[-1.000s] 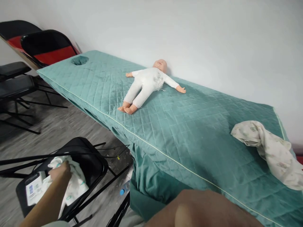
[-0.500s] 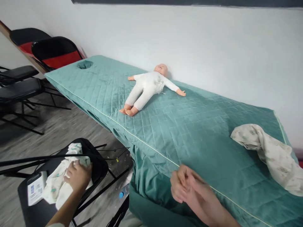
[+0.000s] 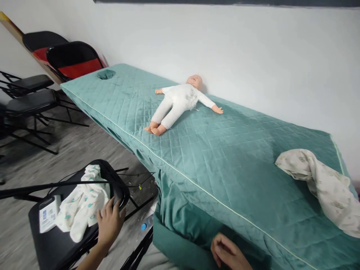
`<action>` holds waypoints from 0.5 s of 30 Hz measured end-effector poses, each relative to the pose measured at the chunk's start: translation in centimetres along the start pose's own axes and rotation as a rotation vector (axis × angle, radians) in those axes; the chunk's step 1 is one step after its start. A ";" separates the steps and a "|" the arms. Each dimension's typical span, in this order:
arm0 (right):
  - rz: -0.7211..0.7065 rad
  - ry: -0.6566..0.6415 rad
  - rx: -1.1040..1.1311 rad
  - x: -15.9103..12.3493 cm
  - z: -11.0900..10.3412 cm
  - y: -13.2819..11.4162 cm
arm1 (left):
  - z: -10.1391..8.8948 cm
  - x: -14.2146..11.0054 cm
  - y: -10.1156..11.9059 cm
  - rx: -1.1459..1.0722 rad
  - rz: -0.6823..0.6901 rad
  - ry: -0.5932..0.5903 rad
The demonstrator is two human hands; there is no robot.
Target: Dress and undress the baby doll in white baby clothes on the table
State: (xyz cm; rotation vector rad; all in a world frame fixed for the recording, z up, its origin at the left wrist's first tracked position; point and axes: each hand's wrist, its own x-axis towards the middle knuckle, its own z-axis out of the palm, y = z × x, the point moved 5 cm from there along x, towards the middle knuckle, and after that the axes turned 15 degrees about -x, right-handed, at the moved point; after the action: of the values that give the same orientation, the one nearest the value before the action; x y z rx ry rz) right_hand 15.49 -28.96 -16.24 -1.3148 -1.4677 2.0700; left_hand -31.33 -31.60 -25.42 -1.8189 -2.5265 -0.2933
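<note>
Clerk: Begin at the left, clock read from the centre of the view.

Inspector: At 8 o'clock, a black folding chair [image 3: 52, 247]. On its seat lies a labelled white pack [image 3: 48, 215]; just right of that, a white printed garment [image 3: 84, 206], crumpled and spread toward the seat's right side.

Clerk: And above those?

Inspector: At 10 o'clock, a black-and-red chair [image 3: 77, 68] stands near the far end of a green quilted cover [image 3: 247, 161].

Clerk: State of the left hand [image 3: 110, 223]?

Inspector: Between 7 and 8 o'clock, at the seat's right edge, beside the garment. Fingers are spread; the hand grips nothing. Whether it touches the fabric, I cannot tell.

Clerk: Continue right.

Inspector: At 7 o'clock, low down, a blue-capped bottle [image 3: 147, 223]. At 12 o'clock, a doll [image 3: 177, 99] in white lies face up on the cover, arms outstretched, head nearest the wall [image 3: 253, 48], feet toward 8 o'clock.

Clerk: The right hand [image 3: 227, 251]?

Inspector: At 5 o'clock, cut off by the bottom edge. Fingers are curled; whether they hold anything, I cannot tell.

Clerk: Final item?

Inspector: Between 3 and 4 o'clock, a pale patterned cloth [image 3: 323, 183], bunched on the cover.
</note>
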 end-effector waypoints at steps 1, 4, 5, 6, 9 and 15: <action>0.009 -0.016 -0.023 -0.1 0.1 0.4 | 0.4 -0.3 0.1 0.010 0.014 -0.020; 0.048 -0.006 -0.103 -0.5 -0.3 1.4 | 1.7 -0.7 0.3 0.039 0.125 -0.108; 0.062 0.019 -0.166 -0.7 -0.5 1.6 | 1.9 -0.8 0.4 0.050 0.161 -0.128; 0.074 0.050 -0.253 -0.8 -0.9 1.9 | 2.1 -0.8 0.4 0.062 0.188 -0.144; 0.067 0.076 -0.599 -1.2 -1.4 2.5 | 2.2 -0.7 0.2 0.081 0.220 -0.162; 0.039 0.001 -0.803 -1.8 -0.7 3.7 | 1.6 0.2 -1.0 0.083 0.187 -0.220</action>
State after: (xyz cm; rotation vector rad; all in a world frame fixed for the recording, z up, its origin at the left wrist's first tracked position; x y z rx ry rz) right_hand 17.94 -31.40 -18.57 -1.5841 -2.4184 1.5164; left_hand -32.16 -31.47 -27.16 -2.1410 -2.4300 0.0165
